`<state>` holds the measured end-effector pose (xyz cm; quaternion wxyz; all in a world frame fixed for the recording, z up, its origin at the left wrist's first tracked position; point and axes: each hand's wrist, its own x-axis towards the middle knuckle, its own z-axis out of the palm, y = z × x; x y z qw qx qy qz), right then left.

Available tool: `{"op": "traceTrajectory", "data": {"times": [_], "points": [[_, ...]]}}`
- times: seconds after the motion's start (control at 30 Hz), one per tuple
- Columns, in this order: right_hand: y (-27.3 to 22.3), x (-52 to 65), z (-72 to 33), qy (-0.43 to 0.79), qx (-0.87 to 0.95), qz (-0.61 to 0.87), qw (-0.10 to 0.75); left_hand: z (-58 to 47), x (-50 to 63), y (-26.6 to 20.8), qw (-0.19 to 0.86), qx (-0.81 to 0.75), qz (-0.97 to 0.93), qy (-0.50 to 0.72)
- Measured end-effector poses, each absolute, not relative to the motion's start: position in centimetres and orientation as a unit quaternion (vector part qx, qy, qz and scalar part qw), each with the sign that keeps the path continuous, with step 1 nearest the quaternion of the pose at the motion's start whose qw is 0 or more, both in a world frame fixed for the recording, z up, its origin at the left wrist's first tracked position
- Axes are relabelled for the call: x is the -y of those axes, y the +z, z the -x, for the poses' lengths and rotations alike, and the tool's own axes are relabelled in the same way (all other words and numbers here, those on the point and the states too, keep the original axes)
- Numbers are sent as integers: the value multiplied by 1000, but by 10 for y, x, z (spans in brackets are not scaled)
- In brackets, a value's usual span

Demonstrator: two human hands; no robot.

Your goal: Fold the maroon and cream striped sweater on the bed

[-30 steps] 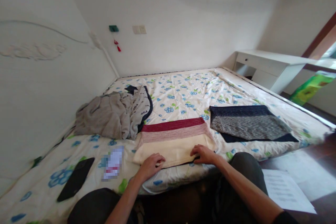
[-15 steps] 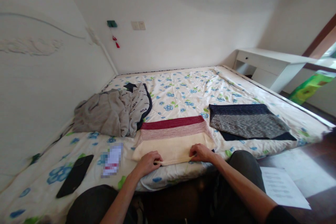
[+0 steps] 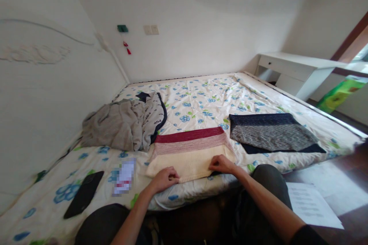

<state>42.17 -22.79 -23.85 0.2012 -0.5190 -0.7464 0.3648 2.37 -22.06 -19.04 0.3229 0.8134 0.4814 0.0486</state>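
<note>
A folded knit sweater point(image 3: 189, 153), cream with pink and dark red bands, lies flat on the floral bedspread point(image 3: 207, 103) in front of me. My left hand point(image 3: 164, 178) pinches its near hem at the left corner. My right hand point(image 3: 222, 164) grips the same hem at the right corner. Both hands have fingers curled onto the cream fabric.
A folded dark blue and grey sweater point(image 3: 273, 134) lies to the right. A crumpled grey garment point(image 3: 123, 124) sits at left by the headboard. A black phone point(image 3: 83, 200) and a small packet point(image 3: 124, 176) rest at near left. A white desk point(image 3: 299, 71) stands beyond; paper point(image 3: 312, 204) lies on the floor.
My hands shifted slightly along the sweater's near hem and now pinch it; the sweater itself stays flat in place.
</note>
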Motion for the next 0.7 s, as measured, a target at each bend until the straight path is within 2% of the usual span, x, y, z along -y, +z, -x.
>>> {"op": "traceTrajectory", "data": {"times": [0.07, 0.13, 0.2, 0.27, 0.37, 0.53, 0.7], "points": [[-239, 218, -439, 276, 677, 629, 265, -15, 211, -188, 325, -525, -776, 129], [-240, 208, -459, 191, 587, 727, 301, 1, 199, -185, 263, -593, -727, 224], [-242, 201, -477, 169, 507, 793, 291, 22, 188, -185, 180, -672, -660, 284], [-246, 198, -489, 196, 445, 833, 263, 41, 181, -189, 145, -752, -569, 300], [-251, 200, -497, 244, 390, 857, 233, 54, 184, -199, 231, -809, -443, 309], [-251, 204, -506, 283, 393, 850, 210, 42, 204, -205, 480, -727, -319, 373], [-262, 212, -507, 350, 404, 809, 245, 35, 216, -198, 545, -710, -230, 383]]}}
